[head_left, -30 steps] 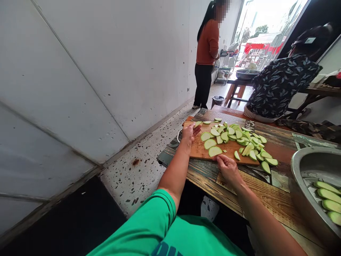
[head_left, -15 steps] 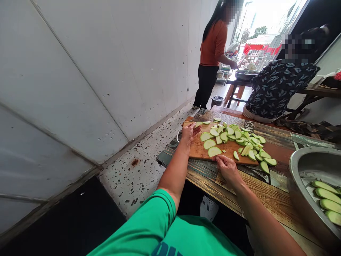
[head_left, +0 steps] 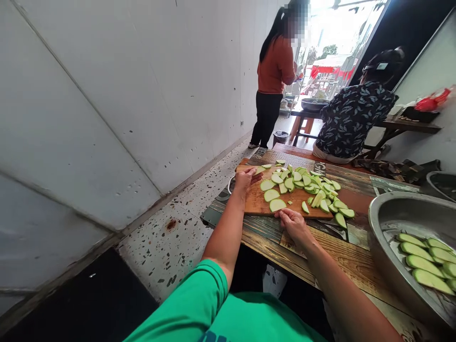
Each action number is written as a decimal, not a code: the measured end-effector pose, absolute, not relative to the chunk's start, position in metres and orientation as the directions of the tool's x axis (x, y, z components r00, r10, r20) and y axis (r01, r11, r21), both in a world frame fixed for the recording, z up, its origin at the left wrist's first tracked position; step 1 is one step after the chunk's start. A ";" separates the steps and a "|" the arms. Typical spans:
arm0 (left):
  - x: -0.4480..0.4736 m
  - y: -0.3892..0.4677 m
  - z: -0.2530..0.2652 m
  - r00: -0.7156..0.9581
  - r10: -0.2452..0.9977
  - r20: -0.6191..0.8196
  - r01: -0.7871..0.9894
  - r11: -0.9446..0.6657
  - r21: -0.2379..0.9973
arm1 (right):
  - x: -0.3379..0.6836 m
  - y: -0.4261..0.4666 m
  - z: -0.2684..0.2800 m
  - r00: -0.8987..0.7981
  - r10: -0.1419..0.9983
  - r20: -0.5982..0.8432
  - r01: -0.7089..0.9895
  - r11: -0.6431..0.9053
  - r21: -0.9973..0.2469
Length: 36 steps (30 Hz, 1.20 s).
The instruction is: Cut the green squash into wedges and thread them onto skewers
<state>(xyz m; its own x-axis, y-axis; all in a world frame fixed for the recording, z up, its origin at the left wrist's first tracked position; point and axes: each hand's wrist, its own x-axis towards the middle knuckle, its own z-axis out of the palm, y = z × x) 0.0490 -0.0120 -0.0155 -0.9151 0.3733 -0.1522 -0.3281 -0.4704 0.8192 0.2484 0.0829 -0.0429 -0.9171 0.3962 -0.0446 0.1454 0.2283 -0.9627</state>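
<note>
My left hand (head_left: 246,180) is over the left end of a wooden cutting board (head_left: 254,202), its thumb and fingers closed around the edge of a pale green zucchini slice (head_left: 260,170). At the board's near edge, my right hand (head_left: 292,222) has its thumb and fingertips pinched together. They are beside a half-round zucchini slice (head_left: 277,205); whatever lies between them is too small to make out. Several cut zucchini pieces (head_left: 306,179) spread across the board, and some hang over its right end onto the table.
A large metal basin (head_left: 377,223) with long zucchini slices (head_left: 423,262) stands at the right on the plank table (head_left: 342,251). A white wall (head_left: 142,95) runs along the left. Ahead, one person in orange (head_left: 276,66) stands and another in a patterned shirt (head_left: 356,118) sits.
The view has swung a little to the right, showing more of the basin. The standing person's arm has drawn back from the far bowl. My hands keep almost the same place over the board.
</note>
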 end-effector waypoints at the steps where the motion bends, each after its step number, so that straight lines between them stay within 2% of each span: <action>1: 0.049 -0.011 -0.015 -0.914 0.374 -0.158 -0.334 -0.473 0.815 | 0.248 0.083 -0.043 -0.920 0.390 -0.044 0.142 0.226 -0.964; 6: 0.050 -0.008 -0.016 -0.906 0.356 -0.230 -0.398 -0.529 0.749 | 0.248 0.079 -0.044 -0.937 0.334 -0.105 0.163 0.153 -0.975; 11: 0.050 -0.008 -0.015 -0.861 0.433 -0.267 -0.494 -0.585 0.643 | 0.250 0.074 -0.043 -0.933 0.348 -0.096 0.137 0.095 -0.986; 16: 0.050 -0.007 -0.014 -0.838 0.435 -0.328 -0.543 -0.605 0.583 | 0.249 0.076 -0.045 -0.932 0.361 -0.023 0.106 0.214 -0.971; 21: 0.049 -0.002 -0.016 -0.861 0.380 -0.338 -0.508 -0.622 0.596 | 0.248 0.075 -0.047 -0.921 0.385 0.066 0.057 0.299 -0.953; 27: 0.049 -0.001 -0.016 -0.873 0.377 -0.308 -0.485 -0.623 0.614 | 0.249 0.074 -0.048 -0.916 0.380 0.132 0.037 0.408 -0.912; 36: 0.053 0.000 -0.012 -0.879 0.322 -0.351 -0.475 -0.642 0.601 | 0.249 0.076 -0.051 -0.903 0.374 0.213 0.022 0.533 -0.846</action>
<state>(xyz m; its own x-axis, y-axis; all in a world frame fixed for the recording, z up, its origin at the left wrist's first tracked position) 0.0525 -0.0003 -0.0123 -0.8792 0.3218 -0.3513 -0.4753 -0.6423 0.6013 0.2490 0.0756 -0.0509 -0.9026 0.3743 0.2125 0.0220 0.5331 -0.8457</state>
